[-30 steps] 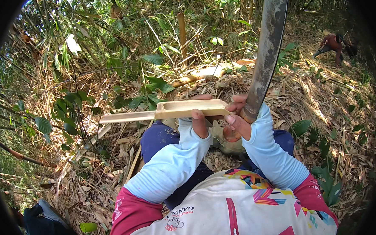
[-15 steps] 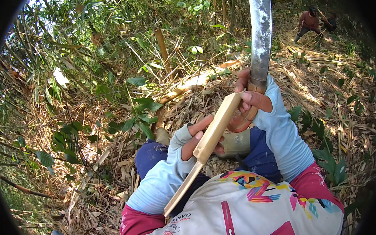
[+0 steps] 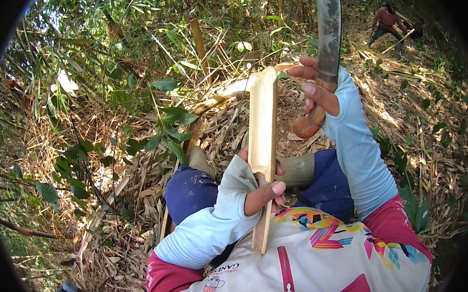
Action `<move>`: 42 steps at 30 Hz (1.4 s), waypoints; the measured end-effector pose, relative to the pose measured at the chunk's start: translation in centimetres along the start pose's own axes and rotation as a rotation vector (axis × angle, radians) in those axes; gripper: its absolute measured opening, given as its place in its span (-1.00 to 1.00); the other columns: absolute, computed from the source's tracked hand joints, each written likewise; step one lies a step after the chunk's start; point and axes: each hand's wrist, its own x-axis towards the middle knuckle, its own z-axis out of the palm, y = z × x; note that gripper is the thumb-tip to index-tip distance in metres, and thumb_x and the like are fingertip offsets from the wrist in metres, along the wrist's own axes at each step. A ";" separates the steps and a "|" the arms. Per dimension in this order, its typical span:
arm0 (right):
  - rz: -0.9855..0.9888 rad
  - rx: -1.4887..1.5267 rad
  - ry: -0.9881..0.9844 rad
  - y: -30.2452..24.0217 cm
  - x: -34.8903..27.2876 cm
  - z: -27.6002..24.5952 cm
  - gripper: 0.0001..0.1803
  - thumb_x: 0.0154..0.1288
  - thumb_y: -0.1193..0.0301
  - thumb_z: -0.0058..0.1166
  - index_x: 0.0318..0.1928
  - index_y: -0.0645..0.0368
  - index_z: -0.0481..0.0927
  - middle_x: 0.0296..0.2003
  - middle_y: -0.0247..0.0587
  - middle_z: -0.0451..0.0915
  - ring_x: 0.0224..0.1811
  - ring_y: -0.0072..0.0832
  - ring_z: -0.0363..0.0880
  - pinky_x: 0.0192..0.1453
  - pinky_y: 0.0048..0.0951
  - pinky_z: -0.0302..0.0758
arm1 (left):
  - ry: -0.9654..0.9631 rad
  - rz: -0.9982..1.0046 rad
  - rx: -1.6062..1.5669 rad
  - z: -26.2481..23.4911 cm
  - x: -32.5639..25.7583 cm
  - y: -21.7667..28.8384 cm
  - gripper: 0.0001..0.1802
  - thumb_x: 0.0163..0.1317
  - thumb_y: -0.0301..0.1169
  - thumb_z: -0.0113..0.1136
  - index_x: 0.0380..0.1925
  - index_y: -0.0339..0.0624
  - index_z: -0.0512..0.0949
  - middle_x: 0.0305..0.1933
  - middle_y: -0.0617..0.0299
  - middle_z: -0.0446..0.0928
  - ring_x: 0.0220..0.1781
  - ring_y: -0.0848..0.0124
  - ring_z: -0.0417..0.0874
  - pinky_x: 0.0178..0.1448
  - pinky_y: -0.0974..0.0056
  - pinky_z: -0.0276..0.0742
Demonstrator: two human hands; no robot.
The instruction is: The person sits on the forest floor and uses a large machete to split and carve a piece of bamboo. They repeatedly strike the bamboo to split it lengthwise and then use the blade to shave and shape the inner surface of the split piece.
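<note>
My left hand (image 3: 265,194) is closed around the narrow lower part of a carved bamboo piece (image 3: 263,126). The piece is pale and stands nearly upright; its upper part is wide and hollowed, and its thin end hangs in front of my shirt. In my right hand (image 3: 320,91) is a machete (image 3: 328,32), gripped at its curved brown wooden handle (image 3: 309,123). Its dark grey, blotchy blade points upward and runs out of view at the top. The two hands are apart, and the blade does not touch the bamboo.
Dry leaves (image 3: 233,127) cover the ground below my hands. My boots (image 3: 296,172) are beneath the bamboo piece. A leafy sapling (image 3: 174,120) grows on the left, near a cut stump (image 3: 199,42). Another person (image 3: 388,24) stands far back at the right, holding a pole.
The bamboo piece has swung from slanted to nearly upright, and my left hand now grips its narrow part. My right hand has come off its upper end and moved right with the machete.
</note>
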 end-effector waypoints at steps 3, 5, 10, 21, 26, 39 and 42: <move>0.109 -0.123 0.038 0.5 -0.9 0.1 -0.39 0.12 0.41 0.30 0.17 0.34 0.40 -0.29 -0.18 0.61 -0.50 -0.63 0.48 -0.43 -0.60 0.48 | 0.132 0.056 0.030 -0.7 -0.2 0.6 -0.31 0.10 -0.57 0.27 0.17 -0.12 0.11 -0.20 0.10 0.46 -0.48 0.42 0.58 -0.45 0.36 0.57; 0.150 -0.202 -0.005 1.8 -2.0 -1.0 -0.40 0.12 0.40 0.31 0.16 0.31 0.42 -0.41 -0.33 0.55 -0.50 -0.66 0.46 -0.40 -0.61 0.45 | 0.164 0.106 0.042 -1.3 -0.3 0.9 -0.31 0.10 -0.60 0.26 0.17 -0.18 0.10 -0.19 0.11 0.47 -0.48 0.48 0.54 -0.41 0.40 0.55; 0.102 -0.646 -0.054 1.8 -5.3 -1.5 -0.52 0.14 0.43 0.29 0.08 0.24 0.50 -0.48 -0.43 0.50 -0.49 -0.70 0.43 -0.35 -0.64 0.38 | 0.121 0.301 0.257 -3.2 0.0 0.8 -0.18 0.03 -0.59 0.30 0.24 -0.19 0.04 -0.14 0.21 0.40 -0.34 0.57 0.46 -0.26 0.47 0.43; -0.361 -1.379 -0.596 -2.7 -4.1 0.0 -0.35 -0.40 0.56 0.28 -0.08 0.00 0.55 -0.53 -0.34 0.51 -0.54 -0.34 0.49 -0.35 -0.26 0.37 | 0.055 0.092 0.352 -3.9 0.1 2.2 -0.23 -0.12 -0.47 0.52 0.12 -0.26 0.32 -0.14 0.21 0.46 -0.22 0.52 0.50 -0.14 0.40 0.44; -0.424 -1.429 -0.622 -3.6 -3.7 -0.1 -0.37 -0.40 0.50 0.29 -0.09 -0.03 0.56 -0.55 -0.40 0.49 -0.54 -0.39 0.49 -0.30 -0.21 0.35 | 0.047 0.135 0.347 -3.7 0.3 2.1 -0.20 -0.13 -0.45 0.53 0.13 -0.27 0.29 -0.12 0.20 0.45 -0.19 0.50 0.49 -0.11 0.39 0.43; -0.445 -1.490 -0.602 -3.7 -3.4 -0.7 -0.44 -0.29 0.48 0.27 -0.09 -0.02 0.57 -0.54 -0.43 0.48 -0.51 -0.39 0.48 -0.20 -0.06 0.39 | 0.028 0.157 0.357 -4.1 0.4 2.1 -0.11 -0.15 -0.40 0.55 0.17 -0.30 0.22 -0.07 0.18 0.41 -0.11 0.46 0.45 -0.03 0.35 0.39; -0.413 -1.512 -0.609 -3.8 -3.4 -0.7 -0.46 -0.26 0.47 0.26 -0.09 -0.02 0.57 -0.54 -0.43 0.48 -0.49 -0.39 0.49 -0.18 -0.01 0.41 | 0.016 0.165 0.357 -4.2 0.3 2.2 -0.10 -0.15 -0.38 0.56 0.18 -0.31 0.21 -0.06 0.17 0.40 -0.09 0.45 0.44 -0.01 0.35 0.38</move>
